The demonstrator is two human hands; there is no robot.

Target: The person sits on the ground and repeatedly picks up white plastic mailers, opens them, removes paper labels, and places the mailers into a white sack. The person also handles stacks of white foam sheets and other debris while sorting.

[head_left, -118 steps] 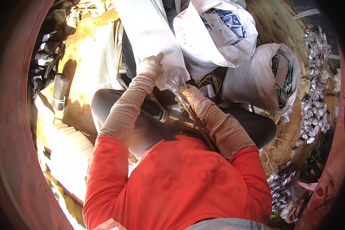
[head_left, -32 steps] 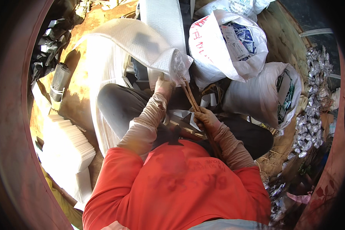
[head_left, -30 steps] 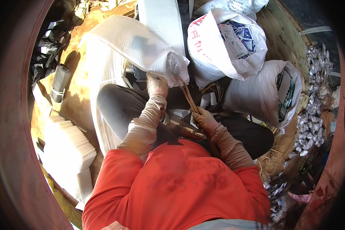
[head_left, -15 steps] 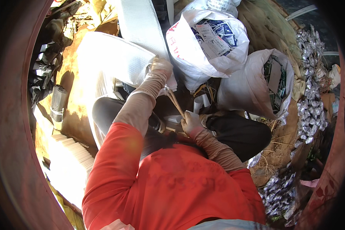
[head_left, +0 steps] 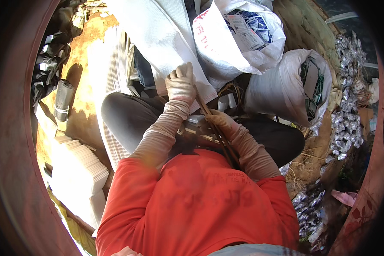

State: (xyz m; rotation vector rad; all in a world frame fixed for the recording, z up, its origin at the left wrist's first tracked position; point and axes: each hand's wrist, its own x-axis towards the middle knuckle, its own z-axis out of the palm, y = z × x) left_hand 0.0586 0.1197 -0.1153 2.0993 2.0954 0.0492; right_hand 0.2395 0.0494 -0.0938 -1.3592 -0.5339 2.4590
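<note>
Swung in from the left, the loose flap of the sheet (head_left: 168, 47) now lies nearly along the length beneath it. The right hand (head_left: 222, 122) has its grip closed round the stems (head_left: 202, 103), probably steadying them, their upper ends lost beside the left hand (head_left: 180, 85). That one curls over the sheet, perhaps keeping it folded; I can't tell whether its grip pinches anything.

The left hand (head_left: 181, 86) extends forward, loosely fisted, while the right hand (head_left: 222, 121) curls lower, closer in.
</note>
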